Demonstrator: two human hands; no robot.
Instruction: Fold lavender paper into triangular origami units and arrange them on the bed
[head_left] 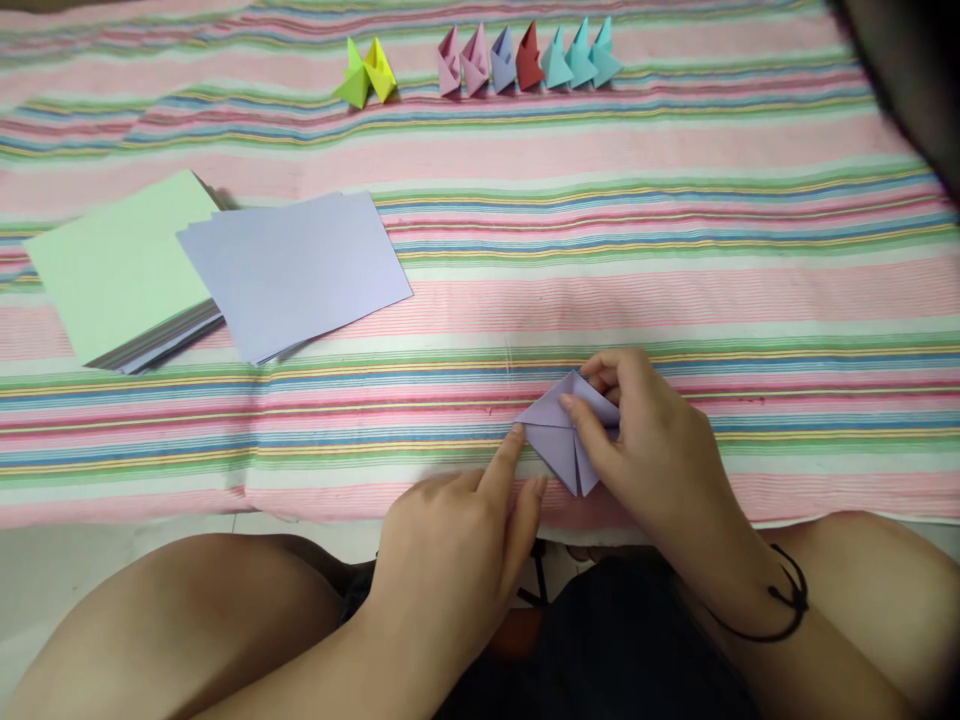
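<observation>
A piece of purple origami paper [551, 445], folded into a diamond shape, lies near the front edge of the cloth. My right hand [652, 440] grips its right side, thumb on top and fingers behind the far edge. From the left, the stretched index finger of my left hand [457, 540] touches the paper's left corner. The thumb of that hand stands apart, and its other fingers are curled under and partly hidden. A crease runs across the paper, and a slit shows at its lower point. The right part of the paper is covered by my right hand.
A thick stack of paper with a green top sheet [120, 265] lies at the left, overlapped by several lavender sheets [300, 270]. Two yellow-green folded pieces [367, 75] and a row of pink, lavender, red and turquoise ones [529, 60] stand at the back of the striped cloth [675, 220].
</observation>
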